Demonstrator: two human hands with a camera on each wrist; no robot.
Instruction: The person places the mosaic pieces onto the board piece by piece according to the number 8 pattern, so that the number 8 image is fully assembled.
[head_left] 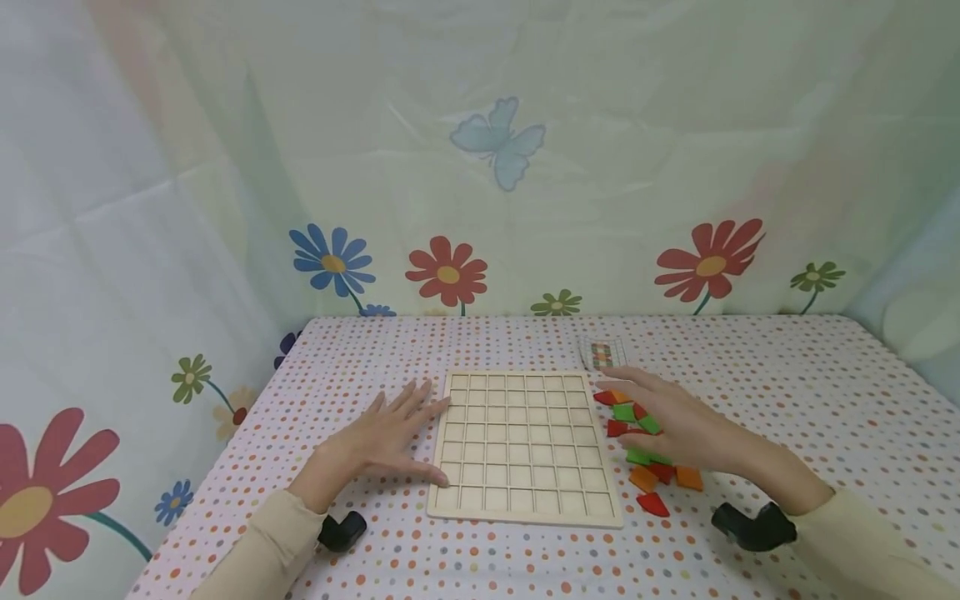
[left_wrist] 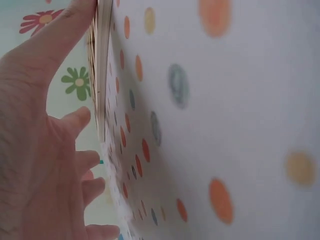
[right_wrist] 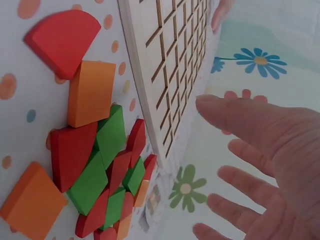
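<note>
A square wooden grid board lies flat on the dotted cloth between the two hands. Along its left edge is my left hand, fingers spread, with thumb and index finger at the rim. On the other side, my right hand hovers over a pile of coloured blocks, its fingers extended and holding nothing. The pile has red fan-shaped blocks, orange squares and green diamonds. Part of the pile is hidden under the right hand in the head view.
A small clear packet or card with a coloured pattern lies behind the board, near the right fingertips. The polka-dot cloth covers the table. A flower-printed curtain stands behind and at the sides.
</note>
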